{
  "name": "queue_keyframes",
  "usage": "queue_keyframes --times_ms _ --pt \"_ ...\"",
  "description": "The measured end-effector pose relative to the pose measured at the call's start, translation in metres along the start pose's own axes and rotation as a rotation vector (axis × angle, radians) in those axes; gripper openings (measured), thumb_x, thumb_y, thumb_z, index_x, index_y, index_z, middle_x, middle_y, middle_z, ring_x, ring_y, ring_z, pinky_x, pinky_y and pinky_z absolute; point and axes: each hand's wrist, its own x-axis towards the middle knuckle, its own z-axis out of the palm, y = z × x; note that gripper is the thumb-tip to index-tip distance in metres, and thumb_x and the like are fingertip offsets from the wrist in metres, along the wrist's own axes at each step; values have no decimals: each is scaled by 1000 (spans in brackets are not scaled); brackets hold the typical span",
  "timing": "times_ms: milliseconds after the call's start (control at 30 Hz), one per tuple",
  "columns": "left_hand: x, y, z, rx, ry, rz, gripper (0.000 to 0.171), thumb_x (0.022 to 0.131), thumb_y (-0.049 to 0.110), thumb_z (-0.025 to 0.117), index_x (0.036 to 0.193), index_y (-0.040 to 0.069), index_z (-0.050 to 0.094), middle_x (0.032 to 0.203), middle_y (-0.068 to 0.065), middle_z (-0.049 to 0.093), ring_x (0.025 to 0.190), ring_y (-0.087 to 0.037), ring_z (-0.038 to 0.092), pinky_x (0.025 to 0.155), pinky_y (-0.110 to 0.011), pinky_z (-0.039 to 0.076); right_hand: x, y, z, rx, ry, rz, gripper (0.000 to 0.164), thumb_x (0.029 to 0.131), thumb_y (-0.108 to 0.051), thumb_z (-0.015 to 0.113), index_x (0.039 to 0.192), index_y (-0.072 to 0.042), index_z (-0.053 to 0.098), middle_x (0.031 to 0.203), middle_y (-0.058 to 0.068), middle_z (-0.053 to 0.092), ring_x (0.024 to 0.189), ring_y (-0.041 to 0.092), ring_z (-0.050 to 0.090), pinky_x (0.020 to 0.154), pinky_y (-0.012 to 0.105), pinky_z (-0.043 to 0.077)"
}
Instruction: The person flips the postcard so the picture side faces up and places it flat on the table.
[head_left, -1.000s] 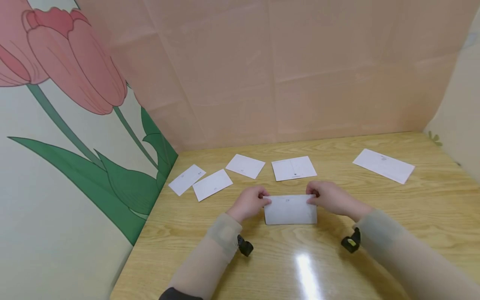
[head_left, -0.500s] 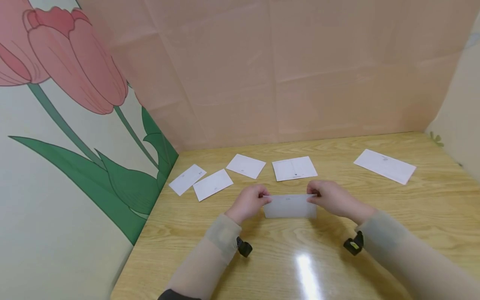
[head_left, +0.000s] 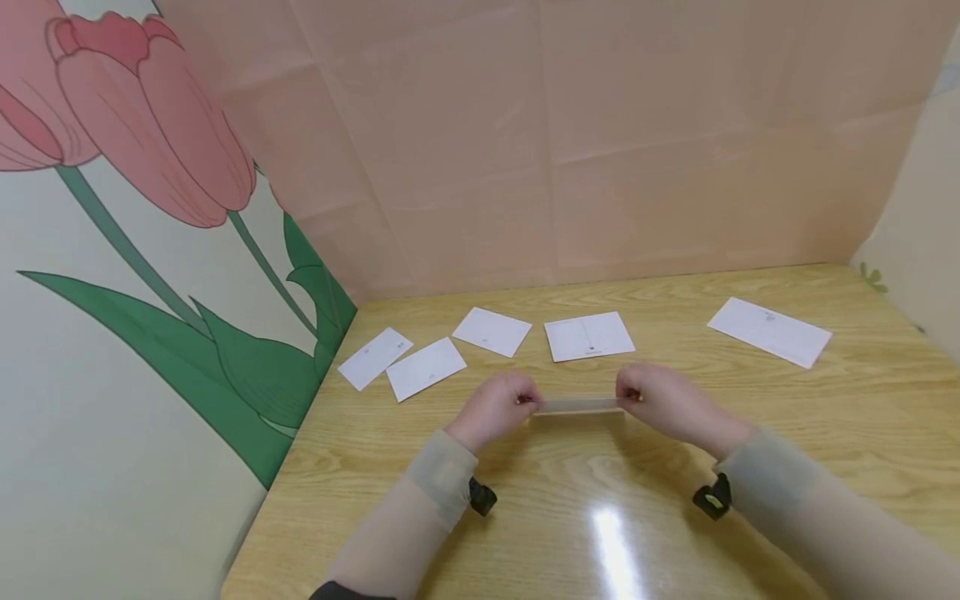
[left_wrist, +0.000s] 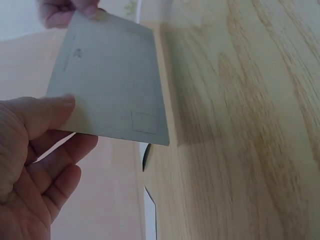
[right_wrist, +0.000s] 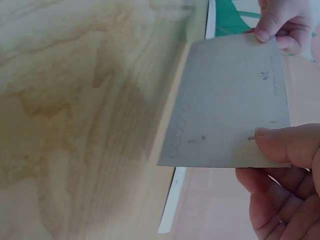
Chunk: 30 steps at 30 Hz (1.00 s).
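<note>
A pale postcard (head_left: 577, 406) is held between both hands above the wooden table, turned nearly edge-on in the head view. My left hand (head_left: 497, 410) pinches its left end, thumb on the near face and fingers behind. The right hand (head_left: 675, 408) pinches the opposite end in the same way. In the left wrist view the postcard (left_wrist: 110, 75) shows a small emblem and a printed stamp box. A row of small circles runs along the lower edge of the postcard (right_wrist: 230, 100) in the right wrist view. Whether its lower edge touches the table cannot be told.
Beyond my hands lie several white cards: one pair at the left (head_left: 426, 369), one (head_left: 492, 332) left of the middle, another (head_left: 588, 337) in the middle, and one (head_left: 770, 332) far right. A pink backdrop (head_left: 547, 167) and a tulip-painted wall (head_left: 150, 250) border the table (head_left: 525, 533).
The postcard has tilted from showing its broad face to almost edge-on in the head view, as both hands rotated it. The cards on the table have not moved.
</note>
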Motion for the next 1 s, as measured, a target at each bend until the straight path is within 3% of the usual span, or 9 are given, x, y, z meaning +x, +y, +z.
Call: queue_keyframes --times_ms 267,567,867,1000 --pt "-3 -1 4 124 -32 72 6 87 18 73 88 18 78 82 13 66 77 0 57 69 -15 45 -7 7 12 11 -34 -39 27 79 4 69 73 -20 60 76 -13 58 73 6 56 65 29 50" --pt "-5 -5 9 158 -133 42 7 87 23 73 91 22 79 82 14 63 73 1 53 66 -17 43 -8 10 22 -8 -63 -24 13 78 0 74 78 -13 72 81 -9 66 74 7 58 67 31 51" --pt "-5 -12 20 146 -208 5 8 87 26 72 90 24 79 80 16 58 72 -2 51 66 -18 42 -7 12 29 14 -207 90 11 83 -6 72 86 -16 76 96 0 71 89 18 64 81 44 53" --pt "-4 -13 24 155 -251 -18 7 87 27 72 89 25 79 82 16 56 74 -2 50 68 -19 42 -6 16 33 28 -243 110 10 83 -8 73 88 -17 76 95 -2 70 87 15 62 84 45 52"
